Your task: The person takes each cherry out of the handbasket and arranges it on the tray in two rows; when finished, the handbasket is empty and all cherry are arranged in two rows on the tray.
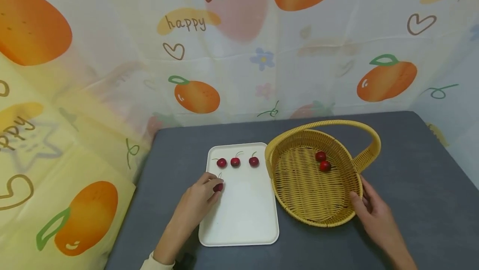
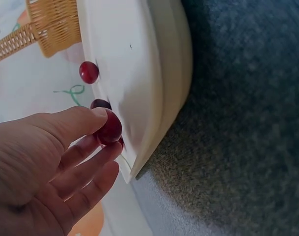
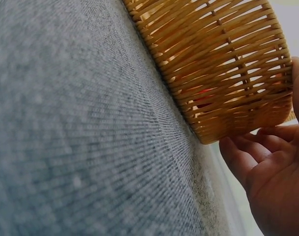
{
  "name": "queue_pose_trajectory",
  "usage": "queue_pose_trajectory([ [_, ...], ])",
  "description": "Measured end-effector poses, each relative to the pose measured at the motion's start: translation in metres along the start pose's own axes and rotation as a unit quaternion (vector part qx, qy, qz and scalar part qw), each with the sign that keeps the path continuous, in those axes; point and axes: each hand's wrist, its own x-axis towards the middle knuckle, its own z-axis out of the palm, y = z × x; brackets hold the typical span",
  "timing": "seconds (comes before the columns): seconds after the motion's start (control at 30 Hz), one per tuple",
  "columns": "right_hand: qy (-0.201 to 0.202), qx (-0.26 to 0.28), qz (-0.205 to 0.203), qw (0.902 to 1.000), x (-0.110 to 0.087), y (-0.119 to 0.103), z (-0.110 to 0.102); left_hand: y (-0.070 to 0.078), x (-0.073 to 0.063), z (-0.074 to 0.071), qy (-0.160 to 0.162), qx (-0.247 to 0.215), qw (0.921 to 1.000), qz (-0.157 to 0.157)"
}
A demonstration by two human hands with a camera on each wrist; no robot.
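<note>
Held cherry: a dark red cherry with its stem pointing up, at the left hand's fingertips over the left part of the tray, just nearer than the left cherry of the row; whether it touches the tray cannot be told.
Left fingers: the left hand pinches that cherry between thumb and forefinger, the cherry at their very tips; the remaining fingers are spread and loosely bent beneath.
Cherry row: a left cherry, a middle cherry and a right cherry lie apart along the tray's far end, each with a stem.
Tray: a white rectangular tray with rounded corners and a low rim.
Basket: a round yellow wicker basket with an arched handle, close beside the tray's right edge.
Basket cherries: an upper cherry and a lower cherry, right of the basket's middle, seemingly touching.
Right fingers: the right hand grips the basket's near right rim, thumb over the edge, the others curled against the outer wall.
Bench: a dark grey bench under tray and basket.
Backdrop: a pale cloth printed with oranges, hearts and "happy".
Sleeve: a cream cuff at the left wrist.
</note>
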Motion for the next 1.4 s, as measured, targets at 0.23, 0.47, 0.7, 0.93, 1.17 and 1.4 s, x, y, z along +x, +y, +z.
queue_pose_trajectory([
  [0.23,0.004,0.016,-0.014,0.9998,0.0,0.004,0.003,0.001,0.003,0.004,-0.026,0.003,0.9996,-0.011],
  [0.47,0.01,0.017,-0.021,0.9996,0.001,0.003,0.002,0.002,0.005,0.008,-0.02,0.023,0.9995,-0.003],
  [0.7,0.013,0.013,-0.029,0.9994,0.002,0.003,0.001,0.003,0.007,0.011,-0.017,0.06,0.998,0.009],
  [0.93,0.014,0.015,-0.032,0.9993,0.001,0.002,0.001,0.005,0.007,0.008,-0.017,0.075,0.997,0.011],
  [1.17,0.015,0.02,-0.036,0.999,0.001,0.003,0.001,0.006,0.006,0.005,-0.008,0.084,0.9964,0.009],
  [1.4,0.015,0.016,-0.034,0.9992,0.0,0.002,0.002,0.017,0.005,0.0,0.016,0.081,0.9964,0.021],
])
